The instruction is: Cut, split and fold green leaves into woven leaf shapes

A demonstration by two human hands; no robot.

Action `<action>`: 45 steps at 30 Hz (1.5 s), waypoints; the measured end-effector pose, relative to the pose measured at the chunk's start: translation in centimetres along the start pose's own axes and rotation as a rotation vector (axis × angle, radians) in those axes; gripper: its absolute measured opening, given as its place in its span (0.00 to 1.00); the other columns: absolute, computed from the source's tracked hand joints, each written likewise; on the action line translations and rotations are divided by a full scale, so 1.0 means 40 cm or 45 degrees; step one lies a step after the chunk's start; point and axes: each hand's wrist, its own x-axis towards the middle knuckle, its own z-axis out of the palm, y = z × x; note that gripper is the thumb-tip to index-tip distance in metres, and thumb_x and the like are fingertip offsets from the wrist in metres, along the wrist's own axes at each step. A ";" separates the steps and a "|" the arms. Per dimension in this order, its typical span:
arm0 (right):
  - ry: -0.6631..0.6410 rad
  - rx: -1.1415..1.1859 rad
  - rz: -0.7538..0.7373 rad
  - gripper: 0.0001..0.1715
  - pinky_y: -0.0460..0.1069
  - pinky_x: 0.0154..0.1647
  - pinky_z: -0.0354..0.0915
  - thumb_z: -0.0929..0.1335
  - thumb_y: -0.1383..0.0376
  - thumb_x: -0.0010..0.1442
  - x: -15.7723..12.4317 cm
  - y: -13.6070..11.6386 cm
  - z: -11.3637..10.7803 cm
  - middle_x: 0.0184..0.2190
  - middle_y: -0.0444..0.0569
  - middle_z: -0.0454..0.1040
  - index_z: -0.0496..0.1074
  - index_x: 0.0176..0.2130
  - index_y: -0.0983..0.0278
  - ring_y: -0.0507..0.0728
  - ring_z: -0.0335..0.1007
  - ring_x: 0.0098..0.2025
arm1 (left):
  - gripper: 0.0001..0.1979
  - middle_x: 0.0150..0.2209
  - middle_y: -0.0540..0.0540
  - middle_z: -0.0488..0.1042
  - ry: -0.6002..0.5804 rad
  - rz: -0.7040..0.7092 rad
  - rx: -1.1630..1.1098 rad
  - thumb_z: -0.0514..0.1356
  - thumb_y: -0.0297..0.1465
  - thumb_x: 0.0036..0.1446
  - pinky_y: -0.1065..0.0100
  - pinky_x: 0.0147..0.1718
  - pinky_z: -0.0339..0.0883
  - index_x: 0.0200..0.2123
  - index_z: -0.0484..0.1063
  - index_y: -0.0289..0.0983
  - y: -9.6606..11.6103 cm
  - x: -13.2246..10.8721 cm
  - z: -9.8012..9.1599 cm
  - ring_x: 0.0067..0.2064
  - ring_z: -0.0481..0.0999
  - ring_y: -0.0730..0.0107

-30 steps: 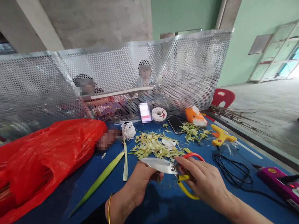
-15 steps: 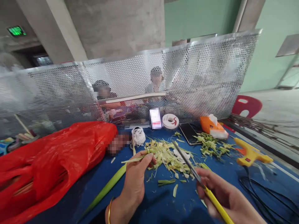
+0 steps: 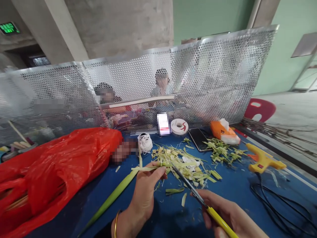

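Note:
My left hand point(image 3: 145, 195), with a gold bangle at the wrist, pinches a thin pale green leaf strip point(image 3: 145, 168) between thumb and fingers above the blue table point(image 3: 237, 188). My right hand point(image 3: 230, 216) grips the yellow handle of scissors point(image 3: 195, 193). Their blades point up and left, and the tips reach the strip next to my left fingertips. A pile of cut leaf scraps point(image 3: 183, 163) lies just behind the blades.
A red plastic bag point(image 3: 54, 172) fills the left. A long green leaf point(image 3: 111, 198) lies beside it. String ball point(image 3: 145, 142), tape roll point(image 3: 179, 127), phone point(image 3: 198, 138), orange tissue pack point(image 3: 224, 132), yellow glue gun point(image 3: 262, 160) and black cable point(image 3: 284, 208) lie around. Two people sit behind a perforated metal screen point(image 3: 198, 76).
A second ago both hands held the scissors. My left hand then took up the leaf strip, and the scissor blades have moved left to meet it.

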 end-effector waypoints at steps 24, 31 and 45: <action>-0.010 -0.050 -0.116 0.37 0.45 0.29 0.57 0.68 0.40 0.51 0.011 0.051 -0.009 0.31 0.45 0.67 0.73 0.49 0.62 0.52 0.55 0.29 | 0.06 0.23 0.51 0.69 -0.040 0.008 0.128 0.64 0.31 0.47 0.69 0.34 0.61 0.21 0.73 0.37 0.003 -0.007 0.011 0.30 0.68 0.70; 0.056 -0.027 -0.140 0.37 0.44 0.28 0.59 0.68 0.39 0.50 0.006 0.043 0.002 0.29 0.45 0.68 0.75 0.48 0.62 0.50 0.56 0.26 | 0.04 0.22 0.52 0.71 -0.001 -0.044 0.062 0.65 0.31 0.45 0.69 0.34 0.62 0.25 0.75 0.37 -0.007 -0.004 0.008 0.28 0.68 0.71; 0.106 -0.121 -0.169 0.35 0.43 0.23 0.57 0.65 0.42 0.54 -0.001 0.062 0.012 0.29 0.47 0.69 0.73 0.50 0.62 0.50 0.53 0.24 | 0.07 0.21 0.51 0.68 0.005 -0.021 0.074 0.64 0.33 0.44 0.69 0.33 0.62 0.20 0.73 0.37 0.001 -0.004 0.011 0.28 0.66 0.71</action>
